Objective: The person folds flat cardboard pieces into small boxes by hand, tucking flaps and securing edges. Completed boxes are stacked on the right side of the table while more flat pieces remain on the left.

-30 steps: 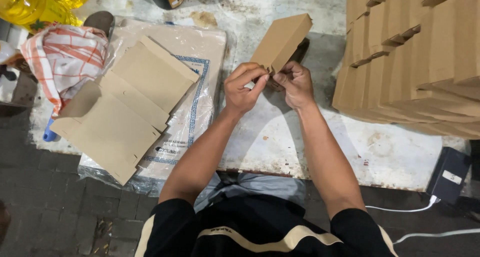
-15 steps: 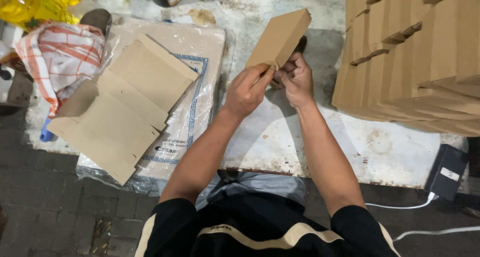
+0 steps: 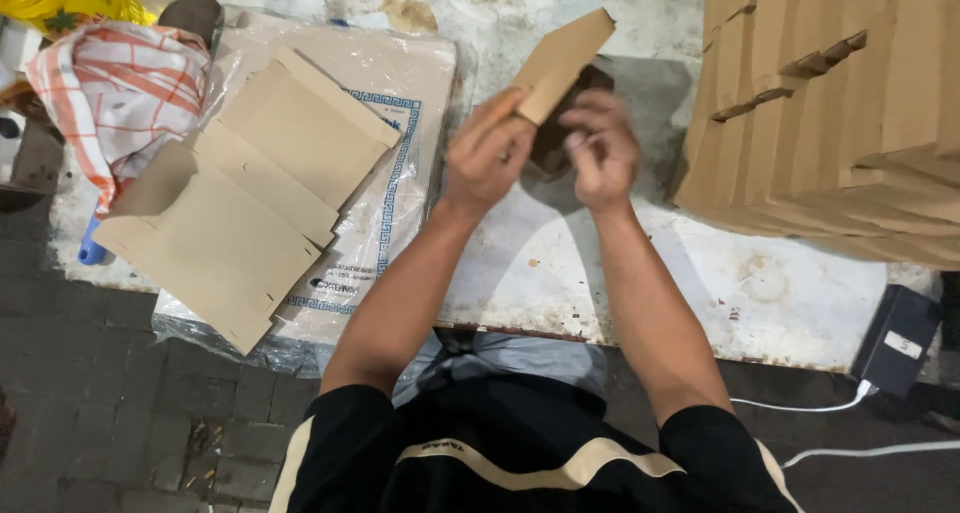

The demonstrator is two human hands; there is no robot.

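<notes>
Head view, near to far: our left hand grips the folded cardboard box at frame centre top; our right hand, blurred, now curls beside it, grasp uncertain. Since a second ago the box has tilted, suggesting folding continues. Flat blanks lie left.

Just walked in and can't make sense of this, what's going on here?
A person is working a small brown cardboard box with both hands above a worn white surface. The left hand grips its lower end; the right hand is blurred beside it. Flat cardboard blanks lie to the left, and folded boxes are stacked on the right.
</notes>
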